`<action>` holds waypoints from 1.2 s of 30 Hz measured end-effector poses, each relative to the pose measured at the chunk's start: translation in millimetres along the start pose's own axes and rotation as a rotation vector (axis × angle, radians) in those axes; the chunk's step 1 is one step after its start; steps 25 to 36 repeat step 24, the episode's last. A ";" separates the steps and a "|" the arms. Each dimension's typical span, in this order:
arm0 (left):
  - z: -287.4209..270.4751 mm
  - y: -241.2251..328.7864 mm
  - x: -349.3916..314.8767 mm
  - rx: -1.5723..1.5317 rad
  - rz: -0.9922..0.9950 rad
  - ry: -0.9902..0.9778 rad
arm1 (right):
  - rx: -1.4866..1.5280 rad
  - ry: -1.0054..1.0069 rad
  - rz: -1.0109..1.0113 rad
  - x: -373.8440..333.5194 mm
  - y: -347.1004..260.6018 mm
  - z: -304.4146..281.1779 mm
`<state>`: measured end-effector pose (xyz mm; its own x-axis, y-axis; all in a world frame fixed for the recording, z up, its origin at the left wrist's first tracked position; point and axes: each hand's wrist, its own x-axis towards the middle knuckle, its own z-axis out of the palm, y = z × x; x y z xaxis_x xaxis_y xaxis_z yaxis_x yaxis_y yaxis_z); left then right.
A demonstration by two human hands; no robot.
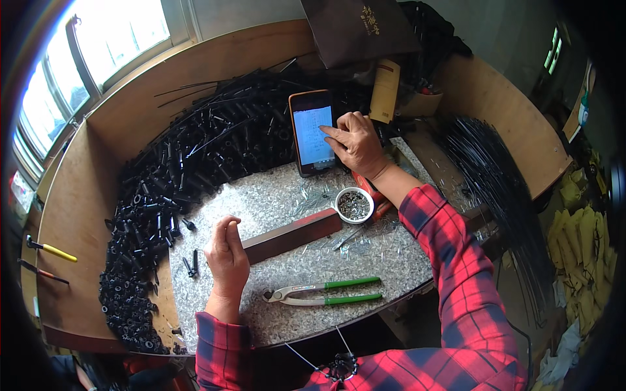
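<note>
My right hand (358,144) reaches up to a smartphone (313,133) propped upright at the back of the speckled tabletop (300,195). One finger is stretched out onto its lit screen, the others are partly bent, and nothing is held. My left hand (229,255) is raised beside the left end of a dark rectangular metal bar (287,236). Its fingers point up, slightly bent, with no object visible in them. Nearer to me lie pincers with green handles (326,291), jaws toward the left. A white bowl of small metal parts (354,205) stands by the bar's right end.
Black bolts, nuts and sleeves (195,150) are heaped along the left and back, inside a curved wooden rim (75,228). Long black rods (495,176) lie at the right. A yellow box (385,91) and a brown bag (358,32) stand behind. Yellow-handled screwdriver (55,251) at far left.
</note>
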<state>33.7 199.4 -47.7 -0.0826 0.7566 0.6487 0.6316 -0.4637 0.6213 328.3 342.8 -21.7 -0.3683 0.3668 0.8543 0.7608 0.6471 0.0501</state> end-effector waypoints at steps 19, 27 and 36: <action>-0.7 1.4 0.9 0.002 0.006 -0.015 | -0.114 -0.051 -0.017 1.4 -2.7 -0.7; -1.3 -0.7 0.0 0.002 -0.015 -0.023 | -0.074 -0.063 -0.053 2.5 -5.2 -2.3; -1.3 -0.7 0.0 0.002 -0.015 -0.023 | -0.074 -0.063 -0.053 2.5 -5.2 -2.3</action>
